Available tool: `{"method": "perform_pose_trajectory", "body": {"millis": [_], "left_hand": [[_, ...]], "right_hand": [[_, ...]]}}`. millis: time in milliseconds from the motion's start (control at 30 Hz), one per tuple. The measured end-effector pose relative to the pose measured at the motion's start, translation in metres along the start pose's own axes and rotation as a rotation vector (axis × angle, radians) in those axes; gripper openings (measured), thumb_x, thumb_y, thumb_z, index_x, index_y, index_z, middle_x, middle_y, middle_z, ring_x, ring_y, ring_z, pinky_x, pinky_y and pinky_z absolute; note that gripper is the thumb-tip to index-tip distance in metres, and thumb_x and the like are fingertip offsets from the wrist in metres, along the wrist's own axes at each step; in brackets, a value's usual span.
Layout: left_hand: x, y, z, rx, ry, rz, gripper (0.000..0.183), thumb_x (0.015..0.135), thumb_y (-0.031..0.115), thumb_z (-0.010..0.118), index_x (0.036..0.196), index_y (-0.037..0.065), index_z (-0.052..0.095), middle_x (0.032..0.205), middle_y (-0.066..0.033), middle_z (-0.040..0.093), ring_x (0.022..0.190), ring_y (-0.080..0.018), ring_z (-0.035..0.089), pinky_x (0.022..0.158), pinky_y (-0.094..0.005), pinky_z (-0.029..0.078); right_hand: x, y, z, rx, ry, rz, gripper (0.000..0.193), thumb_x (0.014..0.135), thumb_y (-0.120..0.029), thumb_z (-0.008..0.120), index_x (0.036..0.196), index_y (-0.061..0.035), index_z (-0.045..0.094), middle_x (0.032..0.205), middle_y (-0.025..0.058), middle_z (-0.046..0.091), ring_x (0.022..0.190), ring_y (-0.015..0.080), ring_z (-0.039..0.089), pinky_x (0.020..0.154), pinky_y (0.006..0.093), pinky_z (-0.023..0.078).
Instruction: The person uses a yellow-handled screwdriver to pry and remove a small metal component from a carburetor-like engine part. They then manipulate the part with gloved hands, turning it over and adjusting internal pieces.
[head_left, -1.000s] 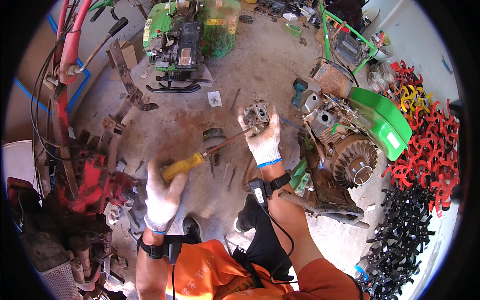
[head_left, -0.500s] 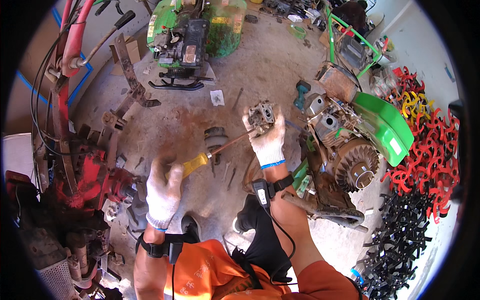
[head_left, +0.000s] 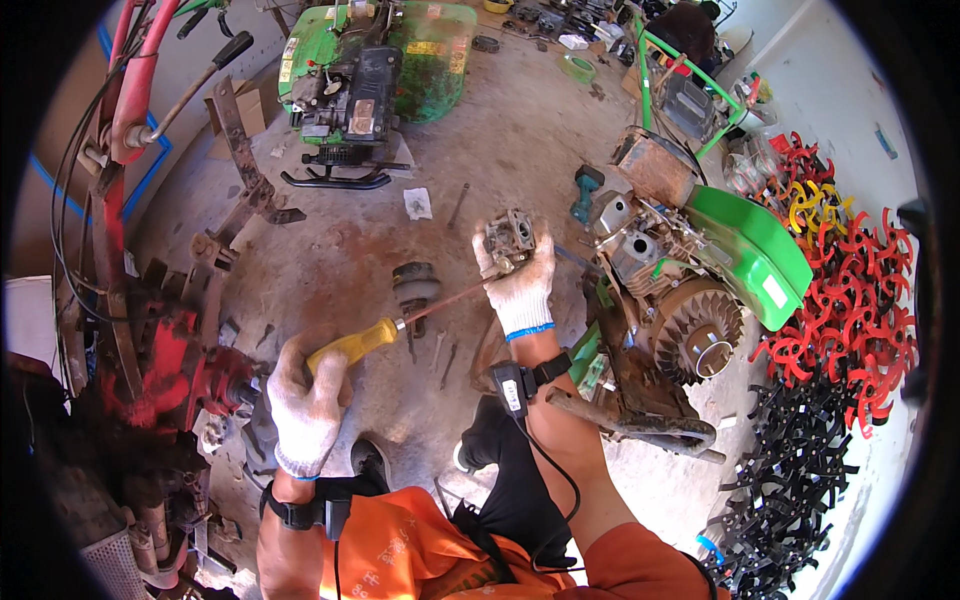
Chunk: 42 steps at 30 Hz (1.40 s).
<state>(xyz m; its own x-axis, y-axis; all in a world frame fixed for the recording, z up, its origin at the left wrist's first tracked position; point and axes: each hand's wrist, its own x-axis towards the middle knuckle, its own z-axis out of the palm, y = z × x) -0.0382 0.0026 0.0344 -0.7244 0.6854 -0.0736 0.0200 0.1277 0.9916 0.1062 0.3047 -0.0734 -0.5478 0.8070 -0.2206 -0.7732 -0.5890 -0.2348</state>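
Note:
My left hand (head_left: 310, 405), in a white work glove, is closed around the yellow handle of a screwdriver (head_left: 362, 342). Its long thin shaft slants up to the right, and the tip meets the lower side of a small metal carburetor (head_left: 508, 238); the exact contact is too small to make out. That carburetor sits in my gloved right hand (head_left: 524, 290), fingers wrapped about its sides, above the floor. Just right of this hand lies a dirty engine (head_left: 640, 245) with a finned flywheel (head_left: 700, 330) and a green tank (head_left: 750, 255).
A dark round part (head_left: 415, 285) lies on the concrete floor below the screwdriver, near loose rods. Red machinery (head_left: 165, 370) stands at my left, a green tiller (head_left: 350, 100) ahead. Piles of red blades (head_left: 865, 320) and black blades (head_left: 785, 480) line the right wall. A teal power tool (head_left: 586, 193) lies ahead right.
More of the yellow handle shows past my left fingers, and that hand sits slightly lower and further left. The carburetor stays in my right hand. The whole view has shifted a little.

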Motion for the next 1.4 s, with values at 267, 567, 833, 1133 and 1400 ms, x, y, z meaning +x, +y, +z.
{"method": "perform_pose_trajectory", "body": {"millis": [267, 567, 833, 1133, 1400], "left_hand": [[-0.002, -0.002, 0.006, -0.053, 0.016, 0.032, 0.028, 0.108, 0.013, 0.064, 0.13, -0.006, 0.066, 0.077, -0.0011, 0.064, 0.06, -0.0053, 0.052, 0.057, -0.0241, 0.044], [0.0, -0.004, 0.007, -0.039, -0.001, 0.049, 0.027, 0.108, 0.012, 0.064, 0.129, -0.006, 0.066, 0.083, -0.0033, 0.067, 0.06, -0.0062, 0.054, 0.058, -0.0244, 0.046], [0.009, -0.01, 0.001, 0.145, -0.094, 0.386, 0.029, 0.095, -0.007, 0.07, 0.122, 0.001, 0.066, 0.124, -0.0139, 0.068, 0.099, -0.0188, 0.068, 0.082, -0.0304, 0.058], [0.009, -0.009, -0.002, 0.313, -0.104, 0.438, 0.026, 0.098, 0.0, 0.07, 0.122, 0.003, 0.064, 0.118, -0.0154, 0.067, 0.103, -0.0237, 0.069, 0.084, -0.0333, 0.059], [0.004, -0.007, -0.001, 0.025, -0.12, 0.113, 0.037, 0.106, 0.013, 0.065, 0.139, -0.001, 0.055, 0.116, -0.0111, 0.066, 0.091, -0.0141, 0.062, 0.082, -0.0299, 0.055]], "right_hand": [[0.001, 0.006, 0.003, -0.035, -0.058, 0.004, 0.048, 0.105, -0.049, 0.067, 0.115, -0.0026, 0.074, 0.108, 0.014, 0.079, 0.109, 0.0431, 0.075, 0.092, 0.0553, 0.066], [-0.001, 0.009, 0.005, -0.066, -0.091, -0.021, 0.051, 0.106, -0.05, 0.067, 0.118, -0.0001, 0.072, 0.109, 0.017, 0.078, 0.106, 0.0414, 0.076, 0.089, 0.0523, 0.068], [-0.003, 0.009, 0.006, -0.08, -0.04, -0.008, 0.051, 0.106, -0.051, 0.067, 0.12, -0.0017, 0.071, 0.109, 0.0167, 0.078, 0.107, 0.0419, 0.076, 0.089, 0.0528, 0.069], [-0.005, 0.007, 0.005, -0.107, -0.033, -0.04, 0.046, 0.107, -0.049, 0.066, 0.123, -0.0058, 0.07, 0.111, 0.0137, 0.077, 0.105, 0.042, 0.076, 0.087, 0.0532, 0.069], [-0.01, 0.013, 0.01, -0.255, -0.104, -0.16, 0.047, 0.106, -0.048, 0.067, 0.131, -0.0074, 0.067, 0.119, 0.0115, 0.075, 0.107, 0.0419, 0.076, 0.089, 0.0544, 0.067]]}}
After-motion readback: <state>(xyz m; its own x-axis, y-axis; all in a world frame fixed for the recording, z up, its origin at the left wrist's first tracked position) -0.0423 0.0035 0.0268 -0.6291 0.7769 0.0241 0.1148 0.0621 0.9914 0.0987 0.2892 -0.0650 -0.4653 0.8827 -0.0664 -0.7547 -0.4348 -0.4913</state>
